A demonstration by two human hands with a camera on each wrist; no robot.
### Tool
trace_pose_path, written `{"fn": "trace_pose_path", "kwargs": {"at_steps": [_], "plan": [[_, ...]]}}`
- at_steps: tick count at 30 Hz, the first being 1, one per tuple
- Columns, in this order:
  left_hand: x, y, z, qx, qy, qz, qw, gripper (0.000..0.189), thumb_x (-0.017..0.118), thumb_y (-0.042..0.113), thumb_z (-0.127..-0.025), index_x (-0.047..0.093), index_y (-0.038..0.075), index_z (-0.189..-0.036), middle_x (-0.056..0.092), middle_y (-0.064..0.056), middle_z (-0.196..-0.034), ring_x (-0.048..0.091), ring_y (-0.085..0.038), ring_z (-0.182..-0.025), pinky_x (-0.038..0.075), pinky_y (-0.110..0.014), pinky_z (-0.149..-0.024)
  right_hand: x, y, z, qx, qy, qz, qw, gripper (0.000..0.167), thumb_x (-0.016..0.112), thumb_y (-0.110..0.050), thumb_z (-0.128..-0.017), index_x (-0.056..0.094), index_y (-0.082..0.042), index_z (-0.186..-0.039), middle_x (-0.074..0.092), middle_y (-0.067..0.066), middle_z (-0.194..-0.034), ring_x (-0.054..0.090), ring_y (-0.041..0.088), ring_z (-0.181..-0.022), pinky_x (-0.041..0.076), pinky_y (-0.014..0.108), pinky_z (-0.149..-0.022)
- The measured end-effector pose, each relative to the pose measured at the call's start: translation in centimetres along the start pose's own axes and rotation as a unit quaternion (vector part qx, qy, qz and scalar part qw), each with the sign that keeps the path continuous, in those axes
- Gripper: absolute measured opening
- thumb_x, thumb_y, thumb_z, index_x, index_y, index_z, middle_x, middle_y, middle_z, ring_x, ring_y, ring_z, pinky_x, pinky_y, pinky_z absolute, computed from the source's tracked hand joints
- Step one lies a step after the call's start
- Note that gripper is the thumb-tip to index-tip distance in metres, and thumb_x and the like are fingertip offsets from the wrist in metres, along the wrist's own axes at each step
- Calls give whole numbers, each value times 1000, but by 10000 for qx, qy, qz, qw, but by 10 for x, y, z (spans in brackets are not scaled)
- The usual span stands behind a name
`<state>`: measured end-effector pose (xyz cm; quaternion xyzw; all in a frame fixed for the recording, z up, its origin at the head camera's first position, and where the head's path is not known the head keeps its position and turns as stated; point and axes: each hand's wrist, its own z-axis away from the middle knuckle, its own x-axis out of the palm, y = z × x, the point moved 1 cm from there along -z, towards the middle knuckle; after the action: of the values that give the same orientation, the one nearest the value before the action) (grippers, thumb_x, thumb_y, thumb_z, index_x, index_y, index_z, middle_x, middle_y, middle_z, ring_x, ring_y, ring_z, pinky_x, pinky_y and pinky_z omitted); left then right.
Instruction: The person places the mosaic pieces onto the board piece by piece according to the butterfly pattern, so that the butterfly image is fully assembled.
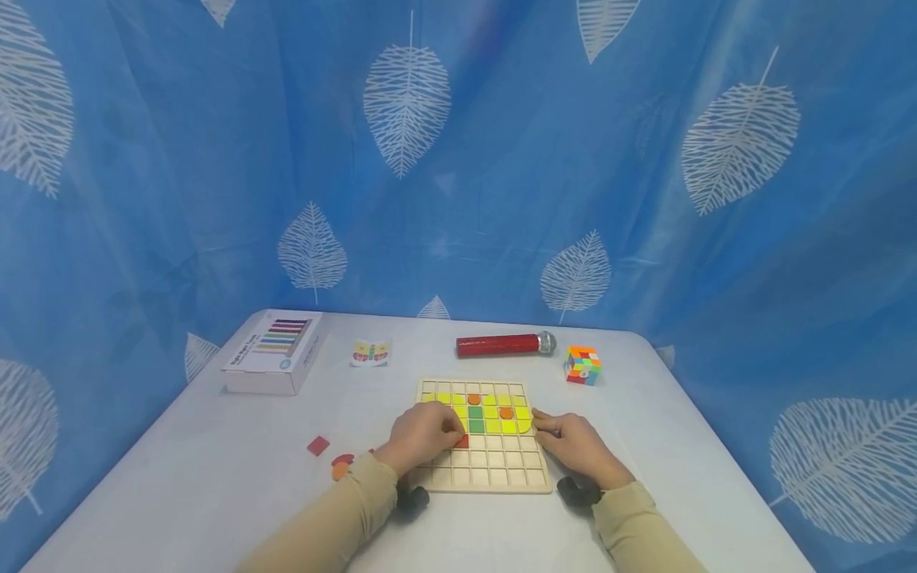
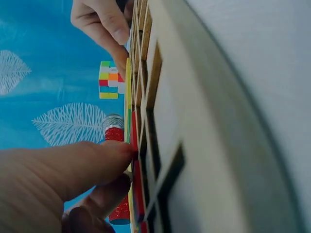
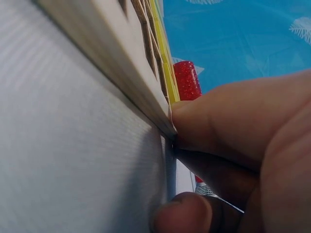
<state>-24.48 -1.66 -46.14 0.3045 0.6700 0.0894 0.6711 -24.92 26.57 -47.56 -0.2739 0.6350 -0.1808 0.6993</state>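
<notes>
A wooden grid board (image 1: 494, 489) lies on the table, its upper rows filled with yellow tiles (image 1: 509, 426), green squares (image 1: 476, 419) and round orange pieces (image 1: 506, 413). Over the board's left part, my left hand (image 1: 424, 431) pinches a red tile (image 1: 463, 442) just below the green ones. Another red tile (image 2: 138, 189) shows under those fingers in the left wrist view. My right hand (image 1: 579, 442) holds the board's right edge, with the thumb (image 3: 204, 119) against the rim in the right wrist view. The left hand hides part of the board's left side.
Left of the board lie a red square (image 1: 318, 446) and an orange disc (image 1: 340, 471) beside other red pieces. Farther back are a white box (image 1: 261, 380), a butterfly picture card (image 1: 370, 353), a red microphone (image 1: 497, 344) and a colourful puzzle cube (image 1: 583, 365).
</notes>
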Motion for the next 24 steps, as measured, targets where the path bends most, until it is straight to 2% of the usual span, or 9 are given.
{"fn": "trace_pose_path", "kwargs": {"at_steps": [3,7,11,15,18,22,24], "plan": [[-7,-1,3,4,30,72,10000,4,82,27,-88,82,26,-92,70,15,-92,61,-10,-91,53,-38,-85,0,1,0,17,13,22,10000,38,70,-21,-96,69,-11,-133,57,0,-150,44,36,-146,37,58,-115],[-33,-12,14,-102,258,367,9989,8,79,29,-90,81,26,-98,69,13,-98,61,-14,-98,53,-42,-91,0,0,0,-3,-11,-22,10000,38,70,-21,-96,69,-11,-133,57,1,-150,44,36,-146,37,58,-115],[-58,-36,39,-431,220,445,9978,11,79,29,-91,77,26,-101,69,11,-97,58,-14,-87,54,-35,-77,1,1,1,12,-38,-41,10000,38,69,-21,-97,69,-11,-133,57,1,-150,44,36,-146,37,58,-115],[-67,-60,66,-935,148,538,9941,13,81,27,-88,75,25,-100,66,8,-90,56,-15,-71,51,-29,-61,1,2,1,11,-84,14,10000,38,69,-23,-98,68,-11,-134,56,1,-151,44,36,-146,37,58,-115],[-62,-66,80,-775,8,593,9952,13,83,28,-86,75,26,-96,64,9,-83,57,-14,-68,50,-28,-59,-1,3,1,24,-62,71,10000,39,68,-23,-98,68,-10,-135,56,1,-151,43,36,-146,37,58,-115],[-51,-61,91,-90,-405,333,9986,15,86,35,-82,74,31,-90,61,15,-78,56,-8,-72,49,-26,-65,-1,2,0,-27,8,12,10000,39,68,-22,-97,68,-9,-134,57,2,-150,44,36,-146,37,58,-115],[-49,-58,96,43,-534,142,9985,18,87,37,-80,73,32,-89,59,17,-76,55,-7,-71,49,-25,-66,1,0,-1,-138,-22,-9,9999,39,68,-22,-98,68,-8,-134,57,4,-150,44,37,-145,37,58,-115]]}}
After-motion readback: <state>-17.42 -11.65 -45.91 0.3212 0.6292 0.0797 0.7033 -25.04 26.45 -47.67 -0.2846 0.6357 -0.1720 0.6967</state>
